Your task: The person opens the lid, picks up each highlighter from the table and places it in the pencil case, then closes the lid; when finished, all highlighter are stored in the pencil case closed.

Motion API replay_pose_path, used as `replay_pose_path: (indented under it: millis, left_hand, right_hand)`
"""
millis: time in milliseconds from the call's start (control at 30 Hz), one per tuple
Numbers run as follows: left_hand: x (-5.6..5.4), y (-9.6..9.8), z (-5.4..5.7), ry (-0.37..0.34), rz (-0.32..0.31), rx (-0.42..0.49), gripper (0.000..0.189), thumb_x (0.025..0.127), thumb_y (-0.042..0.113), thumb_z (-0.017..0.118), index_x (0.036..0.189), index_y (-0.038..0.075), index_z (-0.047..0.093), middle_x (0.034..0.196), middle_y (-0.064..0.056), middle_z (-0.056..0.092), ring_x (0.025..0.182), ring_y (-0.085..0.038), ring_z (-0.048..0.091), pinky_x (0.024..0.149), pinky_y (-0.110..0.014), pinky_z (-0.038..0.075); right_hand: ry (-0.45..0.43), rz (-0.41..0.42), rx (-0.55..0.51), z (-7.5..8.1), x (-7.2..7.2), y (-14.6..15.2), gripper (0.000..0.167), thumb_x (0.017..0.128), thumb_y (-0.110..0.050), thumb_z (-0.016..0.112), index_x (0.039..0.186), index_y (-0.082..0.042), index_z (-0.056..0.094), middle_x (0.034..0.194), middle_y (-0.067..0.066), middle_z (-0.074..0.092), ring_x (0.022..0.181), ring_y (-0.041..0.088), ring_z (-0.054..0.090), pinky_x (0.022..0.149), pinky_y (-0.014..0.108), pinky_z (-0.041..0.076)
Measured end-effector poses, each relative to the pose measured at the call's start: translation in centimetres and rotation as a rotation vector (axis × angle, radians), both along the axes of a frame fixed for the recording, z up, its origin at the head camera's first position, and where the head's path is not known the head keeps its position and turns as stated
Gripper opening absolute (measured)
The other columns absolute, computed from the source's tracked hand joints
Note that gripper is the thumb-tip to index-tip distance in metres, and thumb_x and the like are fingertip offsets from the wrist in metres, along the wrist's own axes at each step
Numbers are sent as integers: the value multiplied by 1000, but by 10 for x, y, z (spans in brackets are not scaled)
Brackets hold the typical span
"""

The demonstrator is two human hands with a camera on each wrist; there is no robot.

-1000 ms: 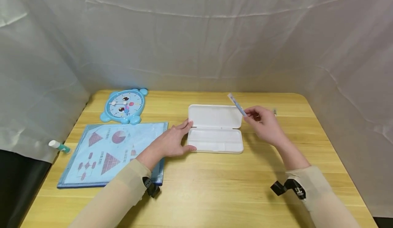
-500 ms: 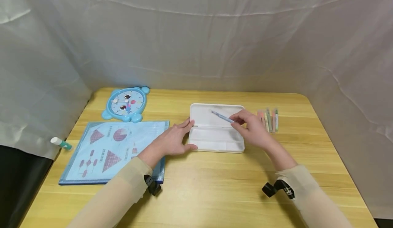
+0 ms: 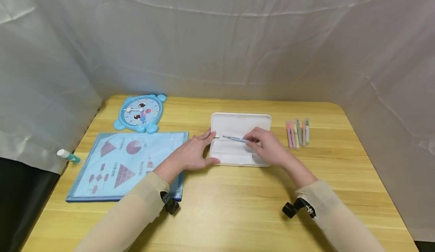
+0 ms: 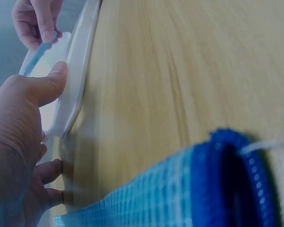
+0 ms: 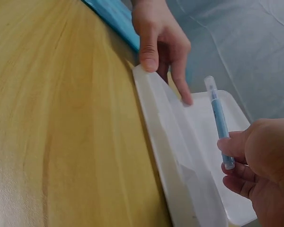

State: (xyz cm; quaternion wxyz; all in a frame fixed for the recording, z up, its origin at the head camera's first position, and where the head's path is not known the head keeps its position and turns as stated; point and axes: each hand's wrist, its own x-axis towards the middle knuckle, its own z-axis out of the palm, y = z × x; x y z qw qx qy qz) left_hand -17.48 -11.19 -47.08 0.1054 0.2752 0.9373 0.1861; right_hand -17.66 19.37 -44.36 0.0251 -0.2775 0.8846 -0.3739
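A white pencil case (image 3: pixel 240 125) lies unfolded on the table, its lid at the back and its compartmented base in front. My left hand (image 3: pixel 192 154) holds its left side, thumb at the front corner and index finger by the hinge. Between thumb and fingertips, my right hand (image 3: pixel 266 145) pinches a light blue highlighter (image 3: pixel 235 139) with clear ends. In the head view, it lies nearly level across the hinge line, pointing left. The right wrist view shows the same highlighter (image 5: pixel 219 120) over the white inside of the case (image 5: pixel 206 125).
Several pastel highlighters (image 3: pixel 297 134) lie in a row to the right of the case. On the left are a blue zippered document pouch (image 3: pixel 127 165), a blue toy clock (image 3: pixel 141 112) and a glue stick (image 3: pixel 69 155). Grey cloth (image 3: pixel 238 48) hangs behind the table.
My right hand has brought the highlighter left and down, from beyond the lid's right edge to over the hinge, tilting it toward level. My left hand stays on the case.
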Motion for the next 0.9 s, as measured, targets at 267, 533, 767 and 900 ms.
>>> replay_pose_path:
  millis: [267, 533, 767, 900]
  left_hand:
    - [0, 0, 1, -3, 4, 8, 105, 93, 67, 69, 169, 11, 24, 173, -11, 21, 149, -38, 42, 122, -55, 31]
    - [0, 2, 1, -5, -2, 3, 105, 94, 68, 68, 169, 11, 23, 174, -11, 20, 149, -38, 41, 123, -54, 30]
    - [0, 2, 1, -11, 7, -6, 105, 93, 69, 68, 169, 12, 23, 174, -10, 19, 149, -36, 41, 123, -54, 30]
    - [0, 0, 1, -11, 10, -8, 105, 93, 69, 68, 169, 11, 23, 174, -11, 19, 150, -36, 41, 123, -54, 30]
  right_hand:
    - [-14, 26, 35, -9, -3, -8, 16, 99, 2, 71, 112, 2, 79, 104, 7, 72, 97, 21, 67, 90, 43, 58]
    - [-13, 40, 89, -13, -2, -12, 15, 99, 1, 72, 112, 1, 80, 105, 7, 73, 97, 20, 69, 87, 41, 59]
    - [-2, 63, 118, -15, -2, -13, 15, 99, 1, 72, 111, 2, 80, 103, 7, 73, 93, 19, 69, 83, 40, 59]
    - [-8, 72, 118, -15, -4, -13, 15, 99, 2, 72, 111, 2, 80, 102, 7, 73, 93, 18, 69, 84, 39, 59]
